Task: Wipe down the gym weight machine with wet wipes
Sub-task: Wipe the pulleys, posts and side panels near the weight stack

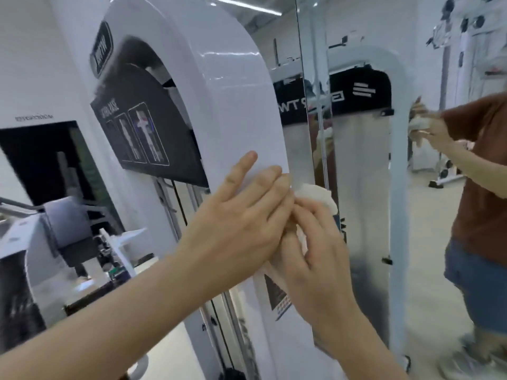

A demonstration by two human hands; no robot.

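Observation:
The white arched frame of the weight machine point(233, 100) stands right in front of me, glossy and upright. My left hand point(241, 223) lies against its front face with fingers spread and mostly straight. My right hand point(310, 250) grips a crumpled white wet wipe point(315, 197) against the frame's right edge, just beside my left fingertips. Part of the wipe is hidden under both hands.
A black instruction placard point(148, 135) hangs inside the arch at left. A wall mirror point(356, 160) stands directly to the right and reflects the machine and a person. Machine parts with a grey roller point(68, 229) sit at lower left.

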